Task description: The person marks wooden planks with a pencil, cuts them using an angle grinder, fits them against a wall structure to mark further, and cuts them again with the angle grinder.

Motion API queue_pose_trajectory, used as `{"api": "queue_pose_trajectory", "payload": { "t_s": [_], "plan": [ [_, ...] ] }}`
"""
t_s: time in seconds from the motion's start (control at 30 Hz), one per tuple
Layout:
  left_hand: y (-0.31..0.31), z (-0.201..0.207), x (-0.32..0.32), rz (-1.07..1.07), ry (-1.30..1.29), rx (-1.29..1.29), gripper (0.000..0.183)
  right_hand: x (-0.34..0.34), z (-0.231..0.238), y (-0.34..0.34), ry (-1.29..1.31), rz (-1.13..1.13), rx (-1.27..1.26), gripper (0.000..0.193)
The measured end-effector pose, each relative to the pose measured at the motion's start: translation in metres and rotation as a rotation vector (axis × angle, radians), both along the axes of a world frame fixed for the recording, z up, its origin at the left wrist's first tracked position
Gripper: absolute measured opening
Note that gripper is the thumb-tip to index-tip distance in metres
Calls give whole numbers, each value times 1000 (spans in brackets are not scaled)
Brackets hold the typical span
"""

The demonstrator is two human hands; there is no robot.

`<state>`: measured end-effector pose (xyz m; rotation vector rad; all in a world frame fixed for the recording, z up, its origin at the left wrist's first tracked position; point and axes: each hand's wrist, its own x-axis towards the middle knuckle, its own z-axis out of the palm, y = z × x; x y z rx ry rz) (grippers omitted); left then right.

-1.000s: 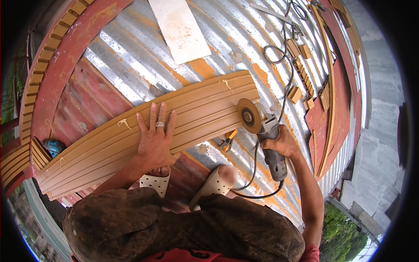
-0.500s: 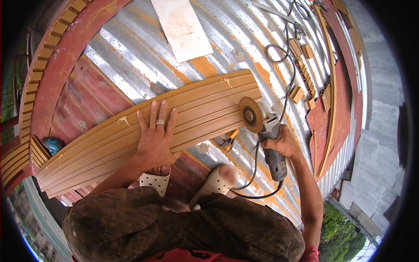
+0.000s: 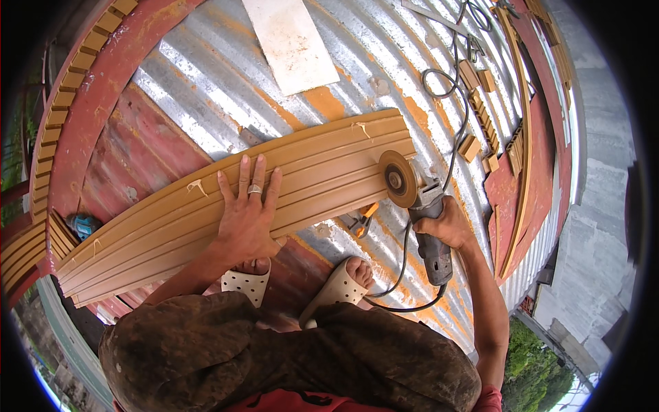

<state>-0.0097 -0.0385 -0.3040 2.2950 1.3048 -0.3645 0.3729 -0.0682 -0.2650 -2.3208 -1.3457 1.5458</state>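
Both hands busy: left hand (image 3: 248,218) flat on ribbed panel (image 3: 226,206), right hand (image 3: 445,223) clamped round grinder (image 3: 419,206), cut barely begun at its end

Bright daylight w/ glare on corrugated metal sheet (image 3: 206,75), sharp focus, strong fisheye bending, black vignette at rim.

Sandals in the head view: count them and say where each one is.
2. One pale perforated sandal lies just below the left hand at the ribbed panel's near edge; the other sandal sits further right, beside the grinder's black cord.
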Motion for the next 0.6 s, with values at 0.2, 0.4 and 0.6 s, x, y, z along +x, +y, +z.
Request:
{"api": "queue_pose_trajectory", "payload": {
  "t_s": [0.2,0.4,0.6],
  "plan": [
    [1,1,0,-11,-44,36,121,4,-2,-1,11,8,-20,64],
    [1,0,-2,1,-64,31,121,0,-2,-3,48,10,-5,69],
    [2,2,2,17,-20,-39,129,16,-21,-16,-61,38,44,72]
  ]
}}
